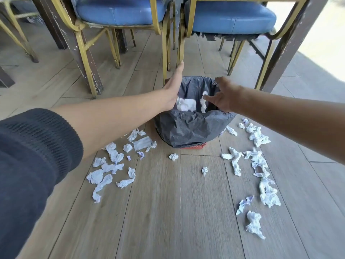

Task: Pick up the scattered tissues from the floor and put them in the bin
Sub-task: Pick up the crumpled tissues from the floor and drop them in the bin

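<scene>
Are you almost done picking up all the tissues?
Not nearly. Done: a few white tissues lie inside the bin. In hand: nothing that I can see; the left hand and right hand are both open over the bin. Left: a pile of tissues on the floor left of the bin, a bigger pile on the right and two small balls in front.

Wooden floor (pixel 168 212) under scattered tissues (pixel 110 171), lined bin (pixel 192 131), chairs (pixel 119 12).

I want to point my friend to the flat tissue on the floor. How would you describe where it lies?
Start at the bin with the black liner, in front of the blue chairs. Look at the tissue cluster on the floor by its left side. The flat tissue lies nearest the bin there: a smooth rectangular sheet, while its neighbours are crumpled or twisted.
</scene>
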